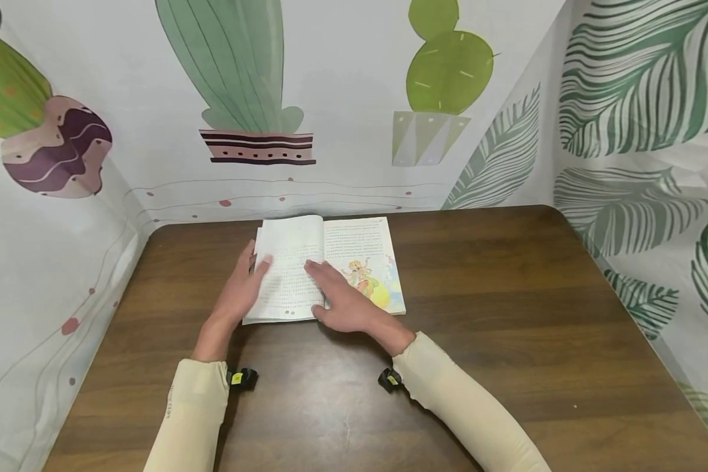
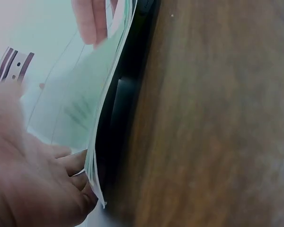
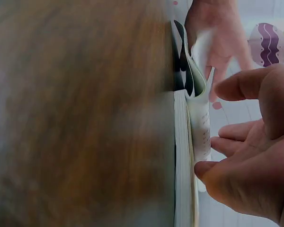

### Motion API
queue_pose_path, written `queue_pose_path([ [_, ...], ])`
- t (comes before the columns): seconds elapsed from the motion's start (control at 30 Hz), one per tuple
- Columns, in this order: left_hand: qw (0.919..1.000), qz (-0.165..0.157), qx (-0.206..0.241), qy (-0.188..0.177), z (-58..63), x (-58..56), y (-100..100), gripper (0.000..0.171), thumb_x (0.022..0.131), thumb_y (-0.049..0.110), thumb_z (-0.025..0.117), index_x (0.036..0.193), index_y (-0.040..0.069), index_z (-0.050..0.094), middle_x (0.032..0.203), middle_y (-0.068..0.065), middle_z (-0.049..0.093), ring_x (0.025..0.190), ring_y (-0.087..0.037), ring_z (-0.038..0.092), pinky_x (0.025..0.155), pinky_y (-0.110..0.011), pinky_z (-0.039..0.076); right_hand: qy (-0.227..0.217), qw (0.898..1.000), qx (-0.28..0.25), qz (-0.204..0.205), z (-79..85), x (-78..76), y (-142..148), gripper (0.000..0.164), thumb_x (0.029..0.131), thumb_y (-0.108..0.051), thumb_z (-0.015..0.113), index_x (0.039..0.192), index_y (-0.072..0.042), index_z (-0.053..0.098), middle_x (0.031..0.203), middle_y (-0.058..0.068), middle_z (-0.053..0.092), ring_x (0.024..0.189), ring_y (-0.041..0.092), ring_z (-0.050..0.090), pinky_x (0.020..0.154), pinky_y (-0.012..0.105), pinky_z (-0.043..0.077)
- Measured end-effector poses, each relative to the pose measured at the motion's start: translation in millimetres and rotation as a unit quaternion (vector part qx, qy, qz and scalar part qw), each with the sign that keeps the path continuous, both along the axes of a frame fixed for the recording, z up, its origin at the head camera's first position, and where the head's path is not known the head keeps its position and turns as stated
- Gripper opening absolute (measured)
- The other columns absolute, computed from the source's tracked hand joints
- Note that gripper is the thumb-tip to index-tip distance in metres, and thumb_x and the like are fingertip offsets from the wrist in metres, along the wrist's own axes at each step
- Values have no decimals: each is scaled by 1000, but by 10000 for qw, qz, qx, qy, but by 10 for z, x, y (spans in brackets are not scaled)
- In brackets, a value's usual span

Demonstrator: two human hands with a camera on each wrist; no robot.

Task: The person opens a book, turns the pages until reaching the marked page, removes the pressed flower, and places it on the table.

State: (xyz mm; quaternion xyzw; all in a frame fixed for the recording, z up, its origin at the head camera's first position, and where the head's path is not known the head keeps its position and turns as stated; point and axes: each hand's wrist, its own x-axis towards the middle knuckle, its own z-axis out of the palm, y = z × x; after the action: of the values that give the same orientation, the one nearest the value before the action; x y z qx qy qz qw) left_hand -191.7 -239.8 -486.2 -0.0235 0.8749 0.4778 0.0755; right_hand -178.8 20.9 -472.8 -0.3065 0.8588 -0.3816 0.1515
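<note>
An open book (image 1: 292, 262) lies near the back edge of the table, with printed text on both sides and a coloured drawing on the right page. My left hand (image 1: 238, 288) is at the book's left edge, thumb over the page and fingers along its side. In the left wrist view, its fingers touch the raised edge of the left pages (image 2: 92, 170). My right hand (image 1: 348, 301) lies over the middle fold, its fingers extended across the left page. The right wrist view shows its fingertips at the curved pages (image 3: 201, 127).
The brown wooden table (image 1: 507, 314) extends around the book. A cloth wall covering with printed cacti (image 1: 354, 85) rises right behind its back edge. A black wrist camera (image 1: 244, 379) sits at the left sleeve, another black camera (image 1: 389, 379) at the right.
</note>
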Motion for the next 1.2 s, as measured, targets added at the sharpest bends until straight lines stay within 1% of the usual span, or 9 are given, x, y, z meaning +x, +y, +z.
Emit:
queue_pose_path([
  [0.07, 9977, -303, -559, 237, -28, -8, 12, 101, 103, 59, 61, 172, 25, -3, 177, -16, 16, 161, -40, 20, 126, -64, 20, 22, 10000, 61, 74, 1, 0, 6, 80, 101, -13, 61, 169, -5, 20, 178, 6, 15, 165, 31, 6, 131, 43, 14],
  [0.17, 9886, -751, -1233, 428, -51, 11, 27, 104, 96, 45, 78, 172, 20, 13, 176, -21, 9, 160, -45, 17, 121, -69, 25, 196, 9994, 219, 203, -4, -12, 29, 82, 102, -16, 63, 169, -4, 18, 178, 6, 14, 165, 30, 7, 131, 43, 14],
  [0.3, 9799, -1016, -1676, 373, -60, 40, 44, 82, 96, 38, 79, 165, 18, 39, 175, -22, -1, 159, -49, 8, 117, -76, 25, 504, 9960, 685, 287, 19, -16, 74, 93, 102, -26, 70, 168, 1, 11, 178, 13, 9, 164, 27, 10, 131, 39, 17],
  [0.43, 9778, -1057, -1776, 347, -62, 44, 55, 77, 97, 36, 77, 163, 17, 44, 176, -20, 6, 161, -48, 4, 119, -77, 18, 706, 9875, 1401, 144, 72, 7, 141, 105, 96, -35, 80, 167, 3, 14, 176, 19, 14, 163, 28, 19, 129, 38, 24],
  [0.6, 9781, -1055, -1766, 314, -73, 33, 49, 78, 96, 36, 78, 164, 16, 43, 176, -20, 10, 161, -47, 2, 119, -78, 14, 1068, 9760, 1888, 199, 105, 21, 250, 82, 93, -31, 85, 158, 0, 46, 171, 16, 34, 159, 33, 29, 128, 41, 26],
  [0.8, 9776, -1073, -1787, 302, -65, 33, 56, 78, 97, 36, 77, 164, 16, 42, 176, -20, 9, 161, -47, 2, 120, -77, 14, 1329, 9751, 1659, 628, 125, -2, 391, 51, 98, -23, 80, 142, -1, 66, 163, 14, 48, 155, 38, 37, 128, 43, 28],
  [0.97, 9775, -1096, -1777, 299, -63, 35, 59, 78, 97, 36, 78, 164, 16, 42, 176, -19, 9, 161, -47, 2, 121, -76, 13, 2033, 9642, 1414, 952, 131, -7, 514, 5, 100, -5, 73, 100, -4, 78, 145, 15, 66, 142, 33, 56, 124, 41, 36],
  [1.03, 9777, -1092, -1769, 302, -60, 35, 60, 79, 97, 36, 78, 164, 17, 42, 176, -19, 9, 162, -46, 2, 121, -75, 13, 2250, 9609, 1326, 921, 128, -9, 582, 13, 99, -2, 72, 88, -8, 75, 135, 11, 72, 133, 27, 64, 117, 40, 45],
  [1.2, 9781, -1076, -1759, 285, -60, 24, 60, 79, 97, 37, 78, 164, 17, 42, 177, -18, 9, 162, -46, 2, 121, -75, 13, 2159, 9686, 1142, 476, 121, -28, 808, 11, 98, -1, 72, 95, -10, 78, 108, 0, 77, 102, 16, 72, 92, 36, 58],
])
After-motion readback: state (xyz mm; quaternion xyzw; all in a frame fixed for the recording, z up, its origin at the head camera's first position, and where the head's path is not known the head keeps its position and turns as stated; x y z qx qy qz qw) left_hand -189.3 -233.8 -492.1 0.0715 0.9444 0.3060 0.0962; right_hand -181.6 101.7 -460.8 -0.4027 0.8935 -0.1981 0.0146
